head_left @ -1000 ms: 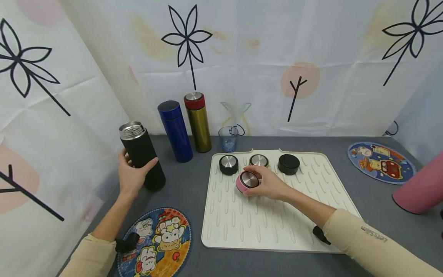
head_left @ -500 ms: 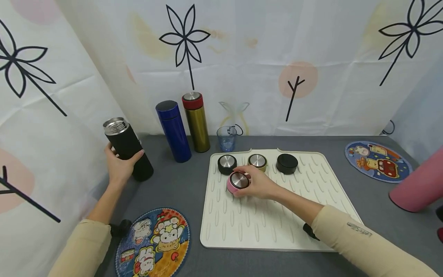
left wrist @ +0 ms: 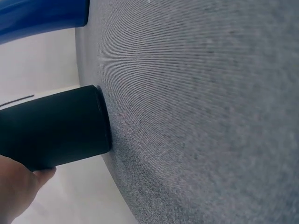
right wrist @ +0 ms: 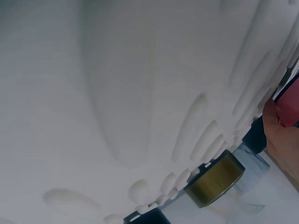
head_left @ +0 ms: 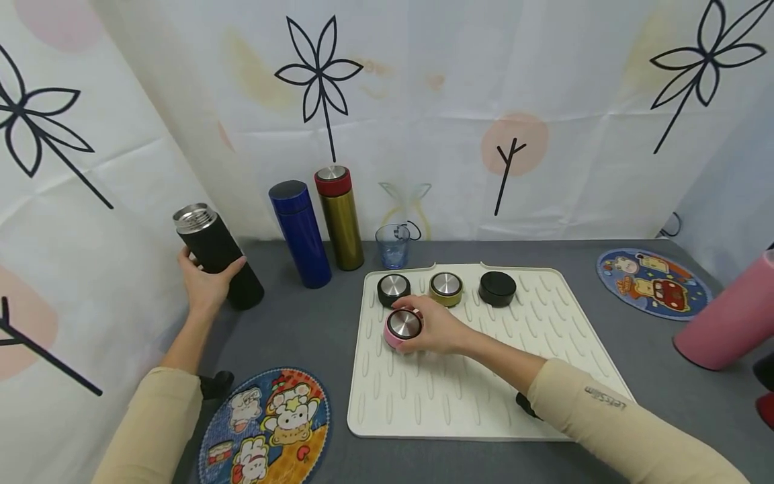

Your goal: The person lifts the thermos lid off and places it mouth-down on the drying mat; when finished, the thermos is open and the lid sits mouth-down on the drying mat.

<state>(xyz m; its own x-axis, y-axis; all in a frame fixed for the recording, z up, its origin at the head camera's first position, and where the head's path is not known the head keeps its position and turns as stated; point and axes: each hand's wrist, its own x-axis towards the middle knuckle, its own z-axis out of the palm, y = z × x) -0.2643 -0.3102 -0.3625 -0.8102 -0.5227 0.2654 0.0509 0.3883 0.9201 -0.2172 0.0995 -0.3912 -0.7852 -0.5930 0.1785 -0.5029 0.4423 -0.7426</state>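
My left hand point(head_left: 205, 286) grips a black thermos bottle point(head_left: 220, 259) at the left of the table. Its lid is off and the steel threaded neck point(head_left: 195, 218) shows. In the left wrist view the base of the black bottle point(left wrist: 60, 126) meets the grey cloth, or nearly so. Between thumb and fingers, my right hand point(head_left: 438, 326) holds a pink bottle lid point(head_left: 404, 326) with a steel top, at the left part of a cream drying mat point(head_left: 459, 403). Behind it are a black steel-topped lid point(head_left: 394, 289), a gold lid point(head_left: 446, 288) and a plain black lid point(head_left: 497, 289).
A blue bottle point(head_left: 301, 235) and a gold bottle with a red lid point(head_left: 340, 222) stand at the back, beside a small glass point(head_left: 393, 247). Round cartoon mats lie front left point(head_left: 266, 430) and far right point(head_left: 656, 284). A pink bottle point(head_left: 728, 312) stands at the right edge.
My left hand has shifted the black bottle leftward, away from the blue bottle. The right hand has slid left over the drying mat with the pink lid, nearer the black steel-topped lid.
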